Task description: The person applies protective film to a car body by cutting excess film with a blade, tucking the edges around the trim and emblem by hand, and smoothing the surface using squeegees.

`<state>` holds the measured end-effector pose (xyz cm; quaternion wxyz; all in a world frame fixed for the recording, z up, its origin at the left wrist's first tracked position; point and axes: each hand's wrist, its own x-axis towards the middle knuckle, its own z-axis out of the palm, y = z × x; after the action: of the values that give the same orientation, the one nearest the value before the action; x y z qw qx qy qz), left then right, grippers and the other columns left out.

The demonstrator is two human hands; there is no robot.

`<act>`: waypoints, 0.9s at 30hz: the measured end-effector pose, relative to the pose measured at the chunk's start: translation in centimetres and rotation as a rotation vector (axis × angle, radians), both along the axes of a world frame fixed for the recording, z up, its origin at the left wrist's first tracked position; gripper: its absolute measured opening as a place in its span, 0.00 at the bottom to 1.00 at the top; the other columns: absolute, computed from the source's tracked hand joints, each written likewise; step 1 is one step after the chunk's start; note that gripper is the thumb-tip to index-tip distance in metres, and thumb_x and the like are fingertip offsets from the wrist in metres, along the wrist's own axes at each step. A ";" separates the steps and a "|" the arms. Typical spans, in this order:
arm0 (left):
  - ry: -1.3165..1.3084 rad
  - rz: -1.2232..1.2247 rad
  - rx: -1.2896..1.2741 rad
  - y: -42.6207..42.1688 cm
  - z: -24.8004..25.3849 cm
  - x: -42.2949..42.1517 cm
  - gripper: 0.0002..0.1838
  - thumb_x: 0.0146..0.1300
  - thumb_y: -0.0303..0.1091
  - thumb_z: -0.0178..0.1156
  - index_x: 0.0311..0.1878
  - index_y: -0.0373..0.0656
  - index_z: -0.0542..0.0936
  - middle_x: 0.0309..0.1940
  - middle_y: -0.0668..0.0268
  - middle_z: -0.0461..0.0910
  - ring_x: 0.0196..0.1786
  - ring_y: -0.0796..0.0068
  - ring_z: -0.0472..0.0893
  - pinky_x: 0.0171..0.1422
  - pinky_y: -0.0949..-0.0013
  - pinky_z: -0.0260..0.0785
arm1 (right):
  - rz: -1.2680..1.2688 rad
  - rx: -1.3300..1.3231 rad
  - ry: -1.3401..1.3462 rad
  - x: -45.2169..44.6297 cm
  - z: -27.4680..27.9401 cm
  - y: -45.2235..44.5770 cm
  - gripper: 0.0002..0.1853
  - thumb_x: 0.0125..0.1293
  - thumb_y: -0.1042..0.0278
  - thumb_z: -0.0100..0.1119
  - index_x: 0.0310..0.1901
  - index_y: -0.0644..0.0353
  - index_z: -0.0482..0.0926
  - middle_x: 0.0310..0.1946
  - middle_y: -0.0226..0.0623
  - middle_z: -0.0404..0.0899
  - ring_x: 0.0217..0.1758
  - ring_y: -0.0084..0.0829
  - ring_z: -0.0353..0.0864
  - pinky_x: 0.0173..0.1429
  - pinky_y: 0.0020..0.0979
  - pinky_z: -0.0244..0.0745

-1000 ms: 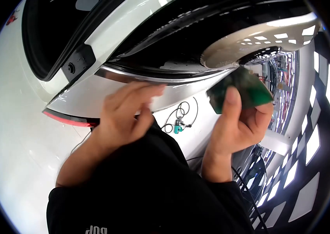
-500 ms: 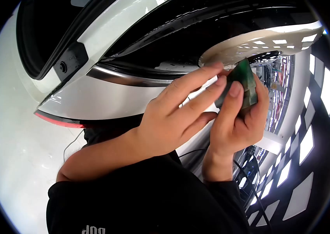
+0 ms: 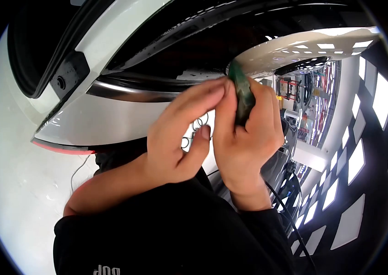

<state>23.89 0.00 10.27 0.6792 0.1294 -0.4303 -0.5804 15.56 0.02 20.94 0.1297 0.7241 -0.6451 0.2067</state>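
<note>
My right hand [image 3: 249, 137] is closed round a dark green, partly see-through squeegee blade [image 3: 244, 98]. Its pointed tip rises to the glossy black car panel [image 3: 189, 50], close to where a pale curved body part [image 3: 290, 50] begins. Just left of it is my left hand [image 3: 175, 128], palm turned inward, with its fingers stretched together and its thumb standing apart. The left fingertips meet the right thumb beside the blade. I see nothing held in the left hand. Whether the blade tip touches the panel, I cannot tell.
A chrome trim strip [image 3: 129, 93] runs under the black panel, above a white body section [image 3: 106, 119] edged in red. A black cable [image 3: 290, 220] hangs by my right arm. Behind it are shelves of goods [image 3: 306, 123] and bright ceiling light panels [image 3: 357, 160].
My right hand has moved left with the squeegee, which has turned edge-on. My left hand has shifted slightly left, and its thumb and fingers have come into an arch.
</note>
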 end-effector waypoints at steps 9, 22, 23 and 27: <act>0.096 -0.078 -0.045 -0.8 2.4 -0.8 0.35 0.62 0.15 0.54 0.75 0.24 0.66 0.75 0.36 0.67 0.78 0.41 0.70 0.81 0.52 0.64 | 0.065 -0.120 0.081 -1.2 2.2 -1.6 0.09 0.69 0.78 0.68 0.49 0.69 0.82 0.38 0.43 0.84 0.36 0.39 0.85 0.43 0.33 0.79; -0.062 -0.058 -0.076 0.0 0.9 1.1 0.36 0.58 0.17 0.56 0.74 0.26 0.69 0.74 0.37 0.69 0.76 0.41 0.73 0.81 0.52 0.64 | 0.071 0.042 0.069 -0.5 2.0 -0.1 0.13 0.65 0.79 0.71 0.49 0.70 0.82 0.37 0.46 0.82 0.33 0.43 0.84 0.38 0.37 0.80; -0.081 -0.071 -0.137 -0.3 2.2 1.2 0.38 0.57 0.18 0.56 0.76 0.26 0.67 0.76 0.37 0.67 0.78 0.41 0.70 0.82 0.51 0.62 | 0.034 -0.022 0.059 -0.4 2.9 -0.3 0.10 0.67 0.79 0.70 0.48 0.69 0.82 0.37 0.44 0.83 0.34 0.40 0.84 0.41 0.35 0.80; 0.003 -0.119 -0.166 -1.0 2.3 0.4 0.42 0.56 0.15 0.52 0.79 0.23 0.59 0.79 0.36 0.59 0.82 0.42 0.64 0.84 0.52 0.60 | 0.015 -0.071 0.121 -0.5 2.9 -1.1 0.11 0.67 0.79 0.69 0.49 0.69 0.82 0.37 0.43 0.84 0.35 0.39 0.85 0.41 0.34 0.80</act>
<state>24.28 -0.97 12.53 0.6524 0.0461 -0.4830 -0.5822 15.08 -1.12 23.86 0.1923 0.7352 -0.6228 0.1861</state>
